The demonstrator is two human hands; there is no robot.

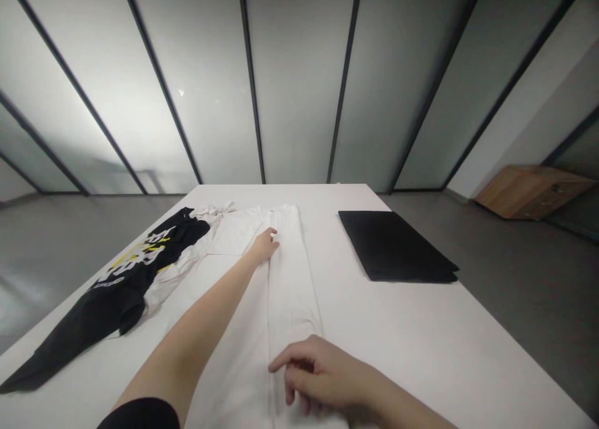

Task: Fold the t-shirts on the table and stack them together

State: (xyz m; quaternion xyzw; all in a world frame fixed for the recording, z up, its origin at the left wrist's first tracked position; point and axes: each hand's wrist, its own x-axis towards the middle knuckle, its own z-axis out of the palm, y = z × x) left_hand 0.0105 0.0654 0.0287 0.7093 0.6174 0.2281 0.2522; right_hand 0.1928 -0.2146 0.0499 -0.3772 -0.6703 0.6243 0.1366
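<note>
A white garment (294, 273) lies spread lengthwise on the table, its right side folded over in a long strip with a straight edge down the middle. At the far part of that edge my left hand (265, 245) reaches down onto the cloth, finger and thumb apart. Close to me, my right hand (322, 373) is over the near end of the strip. Its index finger points left towards the fold edge, the other fingers are loosely bent, and no cloth shows between them. Whether its fingertips touch the fabric I cannot tell.
Along the white table's (407, 335) left edge lies a crumpled black garment (116, 298) with white and yellow print, next to bunched white cloth (180, 270). Flat black rectangular sheets (397, 245) rest on the right. Beyond are frosted glass panels (299, 86) and a wooden cabinet (524, 192).
</note>
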